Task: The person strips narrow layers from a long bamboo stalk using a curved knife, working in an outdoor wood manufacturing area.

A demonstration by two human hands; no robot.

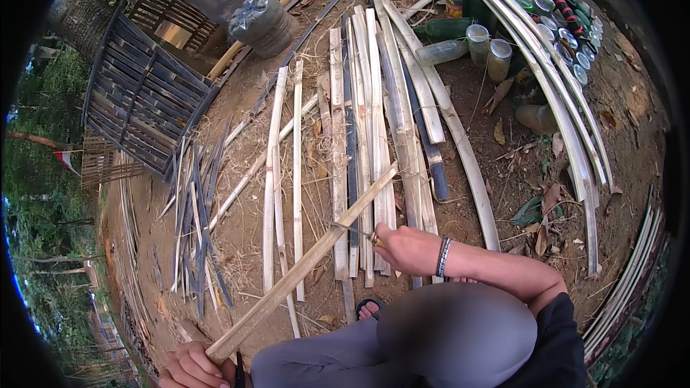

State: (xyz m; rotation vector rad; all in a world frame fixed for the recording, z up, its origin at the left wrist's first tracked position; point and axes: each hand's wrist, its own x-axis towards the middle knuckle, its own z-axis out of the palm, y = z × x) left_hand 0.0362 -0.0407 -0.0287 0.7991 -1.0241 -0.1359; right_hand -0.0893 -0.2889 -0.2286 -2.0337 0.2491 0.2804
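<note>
My left hand point(192, 368), at the lower left, is closed round the near end of a split bamboo strip point(302, 266). The strip slants up and away to the right, across the front of my knees. In my right hand point(408, 250) is a knife point(353, 230), gripped by its handle. Its thin blade points left and meets the strip beyond the middle. A dark band circles my right wrist. Beyond the hands, several pale and dark bamboo strips point(370, 100) lie side by side on the ground.
Thin dark and pale slats point(198, 223) are heaped at the left, before a slatted bamboo panel point(147, 90). A filled plastic sack point(262, 25) stands behind. Glass jars and bottles point(499, 57) sit at the far right, with long curved strips point(560, 93) beside them. Dry leaves and shavings litter the soil.
</note>
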